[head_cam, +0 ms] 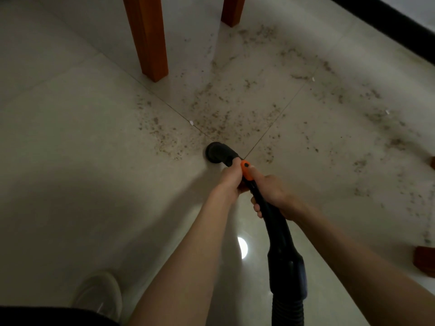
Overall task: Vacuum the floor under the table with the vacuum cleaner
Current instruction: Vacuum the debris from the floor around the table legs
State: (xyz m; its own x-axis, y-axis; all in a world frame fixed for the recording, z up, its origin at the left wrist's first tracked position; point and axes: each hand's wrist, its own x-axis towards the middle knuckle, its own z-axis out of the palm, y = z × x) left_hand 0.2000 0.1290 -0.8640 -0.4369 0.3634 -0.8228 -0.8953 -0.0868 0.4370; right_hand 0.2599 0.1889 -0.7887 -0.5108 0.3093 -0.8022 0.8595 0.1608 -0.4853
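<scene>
Head view: my left hand [229,176] and right hand [274,192] grip the vacuum wand [266,208]; nozzle [217,152] points toward debris [211,118] before the table leg [148,38].

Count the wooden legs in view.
4: one leg upper left, another at the top edge, and two bits at the right edge, one mid-height, one lower. More may be out of frame.

Glossy pale tile floor [82,161], gritty with crumbs [211,123]. Smooth varnished wood legs [150,38]. Matt black plastic nozzle [217,152]; ribbed hose [288,311].
</scene>
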